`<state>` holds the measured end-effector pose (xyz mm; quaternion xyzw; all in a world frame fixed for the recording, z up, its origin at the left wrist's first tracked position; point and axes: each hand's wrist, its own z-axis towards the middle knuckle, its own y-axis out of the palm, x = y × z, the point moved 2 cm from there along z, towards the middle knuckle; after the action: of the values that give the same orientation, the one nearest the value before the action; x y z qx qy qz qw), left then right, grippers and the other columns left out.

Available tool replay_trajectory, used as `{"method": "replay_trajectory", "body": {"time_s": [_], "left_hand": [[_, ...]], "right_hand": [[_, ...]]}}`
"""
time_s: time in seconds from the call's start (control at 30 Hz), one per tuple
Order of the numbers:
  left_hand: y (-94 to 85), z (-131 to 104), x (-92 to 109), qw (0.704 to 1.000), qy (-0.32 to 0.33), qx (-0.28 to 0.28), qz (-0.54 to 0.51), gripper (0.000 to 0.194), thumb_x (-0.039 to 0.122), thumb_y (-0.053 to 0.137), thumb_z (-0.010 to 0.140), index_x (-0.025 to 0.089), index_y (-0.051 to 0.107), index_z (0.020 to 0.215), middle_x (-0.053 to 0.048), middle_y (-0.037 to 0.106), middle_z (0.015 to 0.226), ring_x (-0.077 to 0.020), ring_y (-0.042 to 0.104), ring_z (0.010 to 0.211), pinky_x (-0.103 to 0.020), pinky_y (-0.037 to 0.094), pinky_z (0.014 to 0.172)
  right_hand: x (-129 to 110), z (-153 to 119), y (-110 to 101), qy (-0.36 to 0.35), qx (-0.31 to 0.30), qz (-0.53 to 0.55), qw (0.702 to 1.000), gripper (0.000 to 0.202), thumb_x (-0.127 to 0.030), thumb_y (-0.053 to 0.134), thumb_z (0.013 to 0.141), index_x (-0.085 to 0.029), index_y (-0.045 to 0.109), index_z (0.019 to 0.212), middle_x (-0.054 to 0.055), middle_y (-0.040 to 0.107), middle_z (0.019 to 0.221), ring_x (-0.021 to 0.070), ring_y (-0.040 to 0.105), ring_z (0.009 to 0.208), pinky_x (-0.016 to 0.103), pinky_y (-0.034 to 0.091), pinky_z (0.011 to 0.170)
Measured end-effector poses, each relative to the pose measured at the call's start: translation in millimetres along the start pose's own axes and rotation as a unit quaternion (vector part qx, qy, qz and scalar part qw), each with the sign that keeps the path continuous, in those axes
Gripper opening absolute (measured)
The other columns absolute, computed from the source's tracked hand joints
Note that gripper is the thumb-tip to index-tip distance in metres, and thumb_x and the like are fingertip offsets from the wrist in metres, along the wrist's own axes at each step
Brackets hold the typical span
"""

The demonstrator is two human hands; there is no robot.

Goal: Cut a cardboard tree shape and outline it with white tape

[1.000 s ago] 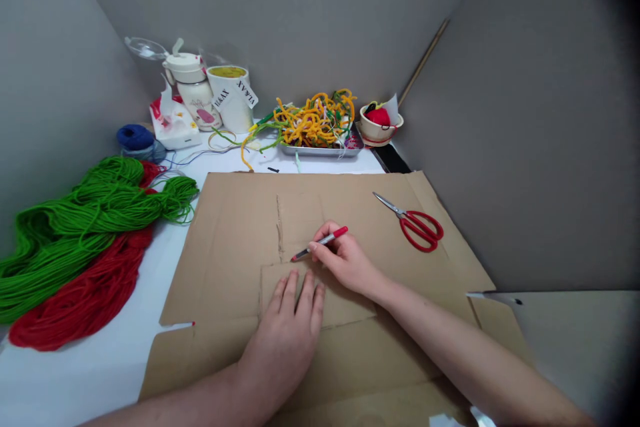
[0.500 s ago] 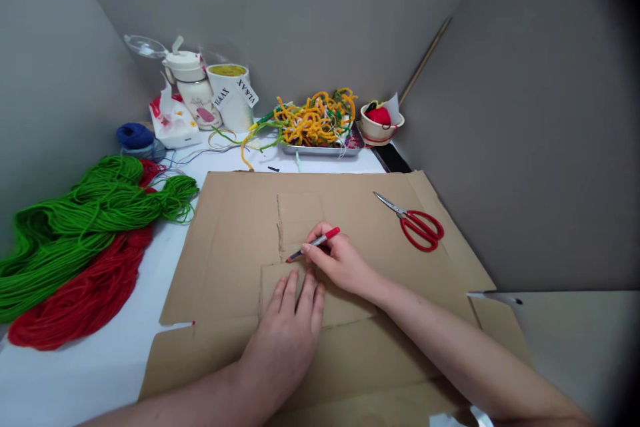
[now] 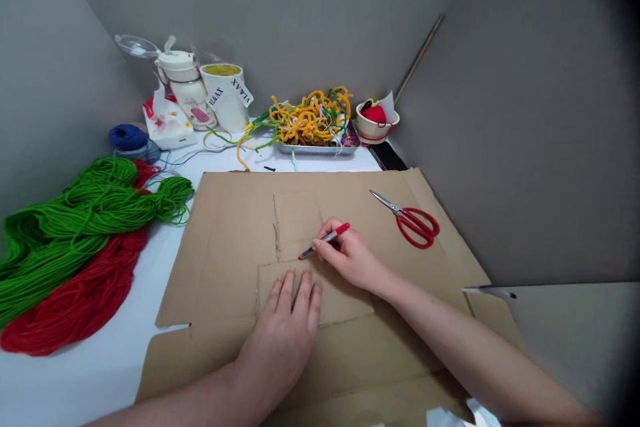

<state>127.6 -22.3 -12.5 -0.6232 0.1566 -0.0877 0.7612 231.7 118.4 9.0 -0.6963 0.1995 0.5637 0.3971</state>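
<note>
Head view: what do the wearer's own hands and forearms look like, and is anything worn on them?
The left hand and right hand are bare, five-fingered human hands, with no gloves or rings visible. The left forearm and right forearm show no sleeve, watch or bracelet within the frame. Fingernail detail is too small to judge.

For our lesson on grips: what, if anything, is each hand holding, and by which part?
The right hand holds a pen by its lower barrel, near the tip. The left hand lies on cardboard, gripping nothing.
</note>
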Motion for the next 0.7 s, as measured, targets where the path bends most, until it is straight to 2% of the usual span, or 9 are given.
{"method": "replay_trajectory", "body": {"time_s": [0.17,0.37,0.7], "left_hand": [[-1.2,1,-1,1.000,0.004,-0.003,0.007,0.047,0.023,0.048,0.083,0.011,0.053,0.128,-0.018,0.052,0.133,-0.0350,0.050,0.119,-0.048,0.046,0.093],[-3.7,0,-1,1.000,0.002,-0.003,0.010,0.047,0.022,0.049,0.082,0.011,0.054,0.128,-0.018,0.053,0.132,-0.0346,0.051,0.117,-0.048,0.047,0.092],[-2.2,1,-1,1.000,0.005,0.002,0.017,0.046,0.021,0.049,0.082,0.011,0.055,0.127,-0.016,0.055,0.130,-0.0351,0.052,0.116,-0.047,0.048,0.092]], "right_hand": [[8,-7,-17,0.017,0.032,-0.060,0.998,0.013,-0.032,0.052,0.087,-0.021,0.048,0.081,-0.003,0.057,0.063,0.0124,0.051,0.057,0.024,0.036,0.054],[14,-14,-34,0.029,0.058,-0.076,0.995,0.016,-0.034,0.051,0.088,-0.021,0.048,0.079,-0.002,0.057,0.063,0.0133,0.052,0.057,0.024,0.036,0.052],[17,-18,-39,0.045,0.079,-0.026,0.996,0.019,-0.039,0.052,0.087,-0.022,0.047,0.081,-0.003,0.056,0.061,0.0133,0.051,0.052,0.024,0.036,0.048]]}}
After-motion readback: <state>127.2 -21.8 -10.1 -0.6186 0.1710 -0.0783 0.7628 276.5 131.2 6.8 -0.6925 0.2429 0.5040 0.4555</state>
